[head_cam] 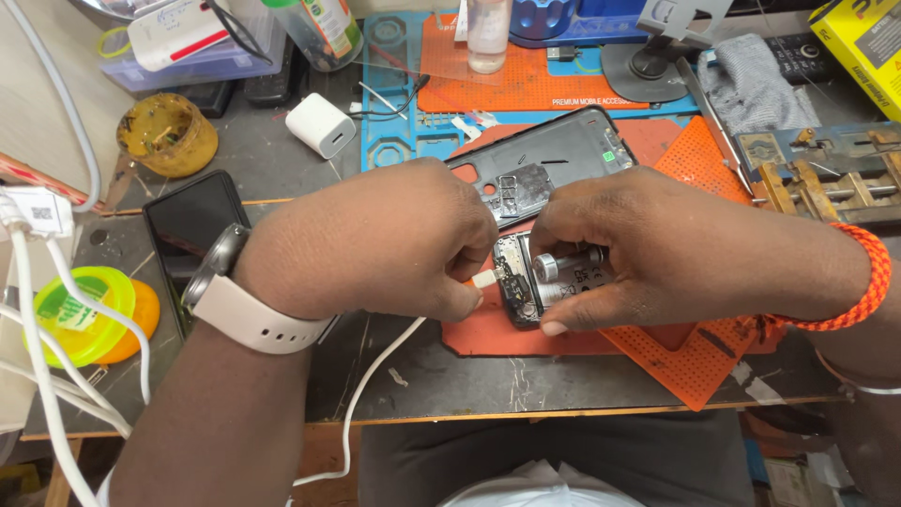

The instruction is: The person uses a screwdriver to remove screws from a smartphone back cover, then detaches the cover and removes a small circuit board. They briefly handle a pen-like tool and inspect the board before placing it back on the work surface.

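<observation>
Cluttered repair bench, orange mat [694,366] underneath. I see the opened phone [526,282] lying on it, pinned by my right hand [657,253], which also grips a small screwdriver [563,263]. My left hand [375,239] pinches the white cable plug [485,278] at its port. I judge the phone light, rigid and fragile; hold by its edges.

hands [507,249], opened phone [526,282], white cable [375,376]

Matt orange rubber mat [699,361], glossy black phone [188,221], shiny metal cylinder [563,263].
</observation>
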